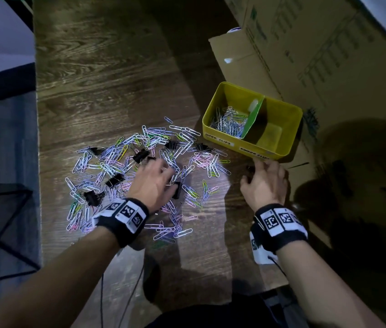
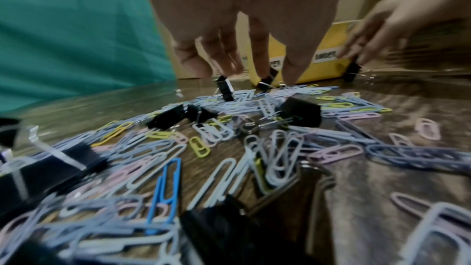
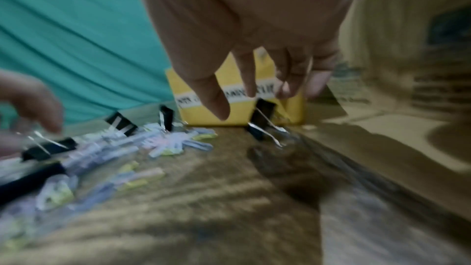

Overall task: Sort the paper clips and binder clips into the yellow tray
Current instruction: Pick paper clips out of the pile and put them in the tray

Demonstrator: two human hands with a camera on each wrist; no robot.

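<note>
A loose pile of coloured paper clips with several black binder clips mixed in covers the wooden table. My left hand hovers over the pile's middle, fingers hanging straight and holding nothing. A binder clip lies by its thumb. My right hand is just in front of the yellow tray, fingers extended above one binder clip standing on the table, apparently without gripping it. The tray's left compartment holds paper clips. A green divider separates it from the bare right compartment.
Cardboard boxes rise behind and right of the tray. A black mesh basket sits off the table's left edge. Green cloth hangs beyond the far edge. Bare wood lies between my wrists.
</note>
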